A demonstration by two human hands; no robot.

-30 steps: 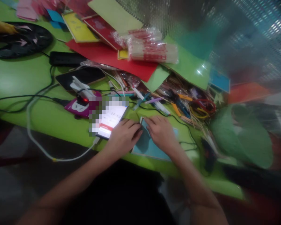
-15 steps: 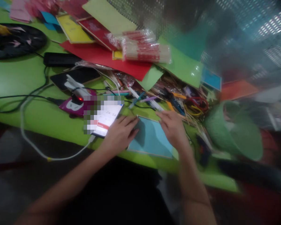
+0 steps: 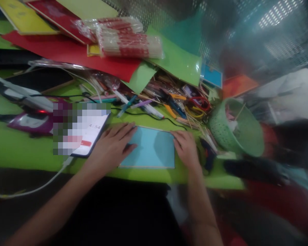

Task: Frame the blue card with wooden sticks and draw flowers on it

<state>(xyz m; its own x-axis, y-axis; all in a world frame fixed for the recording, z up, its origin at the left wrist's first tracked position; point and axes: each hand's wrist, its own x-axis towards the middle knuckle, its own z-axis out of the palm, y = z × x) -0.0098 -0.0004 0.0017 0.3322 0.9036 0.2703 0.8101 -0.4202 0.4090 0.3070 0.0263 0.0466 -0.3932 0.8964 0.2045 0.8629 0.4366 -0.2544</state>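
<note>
While the light blue card (image 3: 151, 150) is lying flat near the front edge of the green worktop (image 3: 149, 174), we are resting our left hand (image 3: 113, 143) over its left side, with the fingers extended and the thumb apart. With bent fingers, our right hand (image 3: 186, 147) is touching the far right corner; whether it is pinching this corner, we cannot tell. Just beside our left hand, a phone (image 3: 92, 136) is showing a lit screen. Beyond the card, several pens (image 3: 143, 103) are lying crosswise, and a green basket (image 3: 250, 136) is standing to the right. Farther away, wrapped sticks (image 3: 130, 46) are resting over coloured sheets (image 3: 74, 54).
</note>
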